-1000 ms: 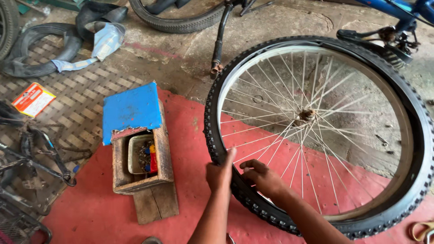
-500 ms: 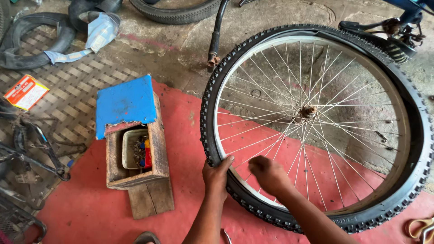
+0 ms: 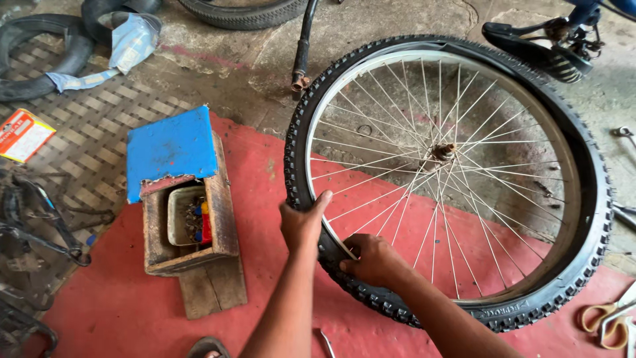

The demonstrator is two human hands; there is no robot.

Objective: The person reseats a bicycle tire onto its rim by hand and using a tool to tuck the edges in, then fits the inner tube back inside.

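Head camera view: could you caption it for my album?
Both hands, left hand and right hand, grip a knobby bicycle wheel beside a wooden box.

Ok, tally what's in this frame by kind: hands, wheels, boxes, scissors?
Hands: 2, left hand and right hand, both on the tyre
Spoked wheels: 1
Wooden boxes: 1, blue lid
Scissors: 1
Total: 5

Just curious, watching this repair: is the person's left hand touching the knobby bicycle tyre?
Touching. The head view shows the left hand gripping the tyre at its left edge, thumb hooked over the inner side.
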